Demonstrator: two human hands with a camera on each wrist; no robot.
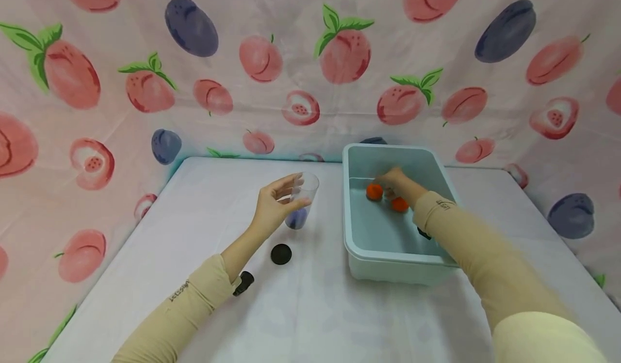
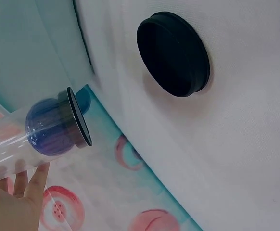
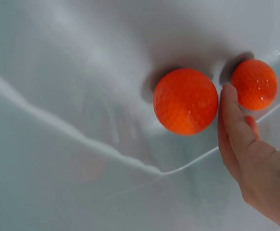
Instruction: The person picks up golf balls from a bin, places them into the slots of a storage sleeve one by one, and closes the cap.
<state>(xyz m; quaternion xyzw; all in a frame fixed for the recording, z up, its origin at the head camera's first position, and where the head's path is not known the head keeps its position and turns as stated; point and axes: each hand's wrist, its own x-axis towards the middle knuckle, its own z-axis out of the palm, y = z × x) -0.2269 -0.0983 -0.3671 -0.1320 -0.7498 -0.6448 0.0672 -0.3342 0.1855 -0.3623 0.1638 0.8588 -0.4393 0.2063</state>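
The tub [image 1: 398, 269] is open above, though the right sleeve [image 1: 490, 255] crosses its right rim and two balls [image 3: 185, 101] crowd the right hand [image 3: 258, 161] inside. Left of the tub, bare bench [image 1: 330, 206] leaves a lane short of the tube [image 1: 308, 185] and lid [image 1: 281, 254]. Behind the tub, the cloth [image 1: 310, 55] bars passage.

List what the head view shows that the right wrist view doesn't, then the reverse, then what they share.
Only the head view: the left hand gripping a clear tube with a purple ball inside, and a round black lid on the white tablecloth.

Only the right wrist view: fine dimples on two orange golf balls.

Both: those balls, the right hand reaching among them, and the light blue bin.
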